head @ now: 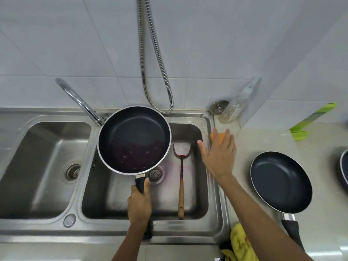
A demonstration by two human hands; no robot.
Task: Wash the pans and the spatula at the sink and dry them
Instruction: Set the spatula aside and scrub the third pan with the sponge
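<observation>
My left hand (139, 204) grips the dark handle of a deep black pan (134, 139), held level over the right sink basin (195, 200). Purple liquid pools in the pan's near side. A slotted metal spatula (181, 166) with a wooden handle and red stains lies in that basin, blade toward the wall. My right hand (219, 155) reaches over the basin's right rim with fingers spread, its fingertips on an orange sponge (218, 136) that is mostly hidden under them. A second black frying pan (280, 181) rests on the counter to the right.
The chrome faucet (81, 102) stands behind the divider, and the left basin (43, 166) lies beside it. A metal hose (156, 59) hangs down the tiled wall. A clear bottle (237, 106) stands at the back corner. A yellow cloth (240, 243) lies at the counter's front edge. Another pan's rim (344, 166) shows far right.
</observation>
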